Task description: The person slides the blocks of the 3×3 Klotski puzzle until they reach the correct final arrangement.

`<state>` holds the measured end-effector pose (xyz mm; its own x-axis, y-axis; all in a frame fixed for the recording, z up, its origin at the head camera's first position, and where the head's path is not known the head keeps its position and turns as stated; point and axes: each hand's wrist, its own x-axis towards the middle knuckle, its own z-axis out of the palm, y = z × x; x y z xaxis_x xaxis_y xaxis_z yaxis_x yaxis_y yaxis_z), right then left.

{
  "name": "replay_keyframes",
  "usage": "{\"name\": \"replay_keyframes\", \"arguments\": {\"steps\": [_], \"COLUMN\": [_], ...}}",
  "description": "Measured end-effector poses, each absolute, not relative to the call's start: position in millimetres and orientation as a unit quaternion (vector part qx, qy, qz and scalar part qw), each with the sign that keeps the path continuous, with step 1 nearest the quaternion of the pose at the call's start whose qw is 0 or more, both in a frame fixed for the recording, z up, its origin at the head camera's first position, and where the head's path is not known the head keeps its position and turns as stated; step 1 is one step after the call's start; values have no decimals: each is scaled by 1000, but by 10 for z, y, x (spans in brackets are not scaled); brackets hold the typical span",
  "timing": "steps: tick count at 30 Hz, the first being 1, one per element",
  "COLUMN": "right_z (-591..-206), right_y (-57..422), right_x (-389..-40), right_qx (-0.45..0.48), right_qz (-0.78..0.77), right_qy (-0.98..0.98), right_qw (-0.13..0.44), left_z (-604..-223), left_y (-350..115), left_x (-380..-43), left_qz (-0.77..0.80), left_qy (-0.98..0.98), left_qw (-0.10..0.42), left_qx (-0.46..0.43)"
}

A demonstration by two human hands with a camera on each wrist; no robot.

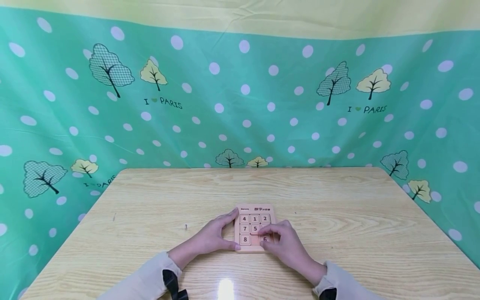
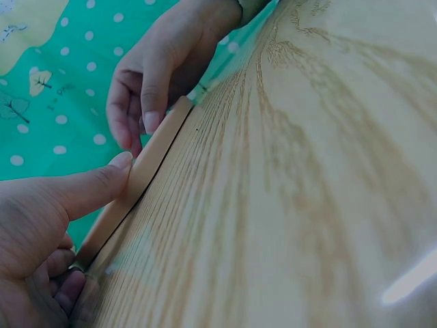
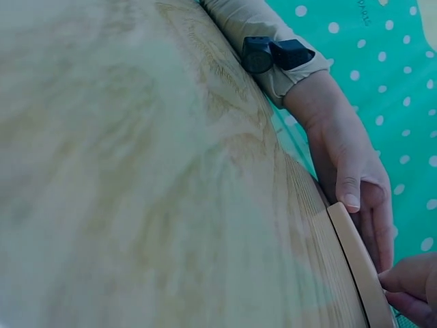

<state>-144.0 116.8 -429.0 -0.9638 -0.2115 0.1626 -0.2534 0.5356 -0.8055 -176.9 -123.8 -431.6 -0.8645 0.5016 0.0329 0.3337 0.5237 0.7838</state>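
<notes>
A wooden number slide puzzle (image 1: 255, 249) lies flat on the table, its square tiles bearing black numerals. Tiles 4, 1 and 2 form the top row, with 7 and 5 below; 8 and 6 flank a gap in the bottom row. My left hand (image 1: 211, 236) holds the frame along its left side, thumb at the near corner and fingers toward the far one. Over the right-hand tiles is my right hand (image 1: 286, 246), index fingertip by tile 5 (image 1: 255, 228) and thumb at tile 6. Its fingers hide the middle row's right tile.
The wood-grain table (image 1: 157, 196) reaches back to a green dotted curtain (image 1: 240, 104) printed with trees. A bright light reflection shows on the table's near part. Black devices are strapped at both sleeve cuffs, such as the left wrist device (image 1: 173, 283).
</notes>
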Motion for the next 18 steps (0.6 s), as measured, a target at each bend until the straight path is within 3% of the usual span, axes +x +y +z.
{"name": "replay_keyframes", "arguments": {"steps": [18], "right_z": [-4287], "right_y": [1246], "right_x": [-1450], "right_qx": [128], "right_qz": [463], "right_qy": [-877], "right_qw": [14], "left_z": [-4314], "left_y": [-1226], "left_x": [-1757], "left_qz": [424], "left_qy": [868], "left_qw": [105], "left_qx": [236]}}
